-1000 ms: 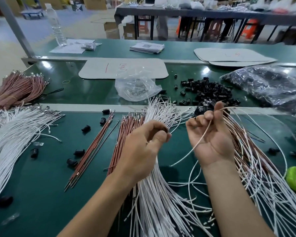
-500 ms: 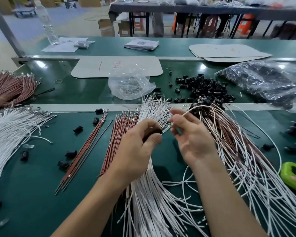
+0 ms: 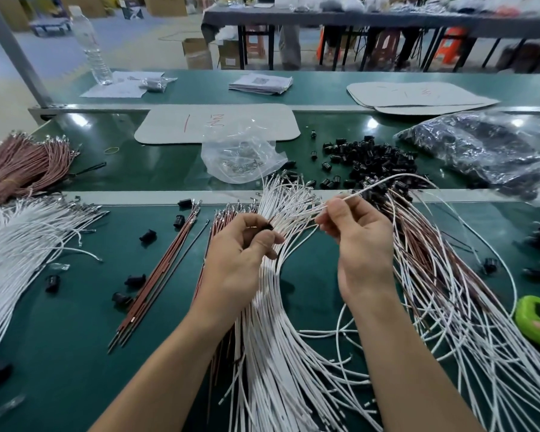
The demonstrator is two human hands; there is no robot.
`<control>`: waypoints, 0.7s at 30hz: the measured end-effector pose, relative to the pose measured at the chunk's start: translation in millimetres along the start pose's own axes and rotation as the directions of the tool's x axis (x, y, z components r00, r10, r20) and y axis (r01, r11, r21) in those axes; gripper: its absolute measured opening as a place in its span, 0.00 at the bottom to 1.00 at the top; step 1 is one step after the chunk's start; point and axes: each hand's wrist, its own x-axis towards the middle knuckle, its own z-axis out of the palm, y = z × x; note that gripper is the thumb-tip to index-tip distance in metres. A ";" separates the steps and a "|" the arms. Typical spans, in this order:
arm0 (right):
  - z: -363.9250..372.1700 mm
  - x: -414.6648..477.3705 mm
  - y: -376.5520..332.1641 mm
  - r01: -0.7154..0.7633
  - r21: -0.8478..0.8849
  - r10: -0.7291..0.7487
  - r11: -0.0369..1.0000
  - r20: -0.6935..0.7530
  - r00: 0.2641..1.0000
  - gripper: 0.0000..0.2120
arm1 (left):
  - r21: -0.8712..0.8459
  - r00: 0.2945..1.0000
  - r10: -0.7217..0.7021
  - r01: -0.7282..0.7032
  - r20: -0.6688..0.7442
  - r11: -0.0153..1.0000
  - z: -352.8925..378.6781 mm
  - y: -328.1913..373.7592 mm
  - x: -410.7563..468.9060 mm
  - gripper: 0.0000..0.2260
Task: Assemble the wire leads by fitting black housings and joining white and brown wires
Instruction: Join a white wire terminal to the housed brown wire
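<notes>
While both forearms reach over the green table [image 3: 60, 338], the left hand [image 3: 240, 257] pinches a small black housing [image 3: 264, 227], a stubby matte plastic barrel, between thumb and curled fingers. Just to its right, and apart from it, the right hand [image 3: 360, 241] grips a thin white wire [image 3: 387, 179] near its end with thumb and fingertips. The lead rises from the fingers and bends away to the right in a long smooth arc.

Under the hands lies a thick fan of white wires [image 3: 272, 322], glossy and round-sheathed, with small metal terminals at the tips. A bundle of brown wires [image 3: 418, 244] mingles with more white ones beside the right wrist. A straight, flat row of brown leads [image 3: 156, 275] lies left of the left hand, with loose housings [image 3: 147, 236] scattered beside it. Farther back sit a heap of black housings [image 3: 371, 157], a crumpled clear plastic bag [image 3: 240, 151] and a grey card sheet [image 3: 215, 123] with rounded corners.
</notes>
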 end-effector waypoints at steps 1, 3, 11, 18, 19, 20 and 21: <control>0.8 -0.5 1.0 0.009 -0.016 -0.009 1.000 0.011 1.000 0.08 | -0.002 1.000 -0.002 0.002 0.005 1.000 0.3 -0.1 -0.3 0.07; 3.0 -2.2 3.7 0.028 -0.071 -0.025 0.997 0.043 0.999 0.06 | 0.014 1.000 0.011 -0.011 0.008 1.000 1.9 -0.1 -1.0 0.08; 4.5 -3.3 4.8 0.086 -0.142 -0.071 0.986 0.106 0.992 0.07 | 0.050 0.997 0.056 -0.054 -0.048 0.997 -0.3 1.0 0.8 0.15; 3.8 -2.0 6.2 0.074 -0.142 -0.060 0.987 0.095 0.994 0.07 | 0.071 0.997 0.076 -0.073 -0.033 0.995 -2.4 -2.1 -0.4 0.10; 4.4 -2.5 6.5 0.068 -0.142 -0.053 0.988 0.111 0.992 0.07 | 0.077 0.997 0.076 -0.073 -0.033 0.994 -2.2 -1.8 -0.8 0.10; 4.9 -3.2 6.9 0.064 -0.142 -0.046 0.988 0.128 0.991 0.08 | 0.082 0.997 0.076 -0.073 -0.034 0.994 -2.3 -1.3 -1.2 0.11; 5.3 -3.7 7.0 0.063 -0.143 -0.043 0.988 0.139 0.989 0.08 | 0.086 0.996 0.078 -0.075 -0.037 0.993 -2.5 -0.5 -1.4 0.12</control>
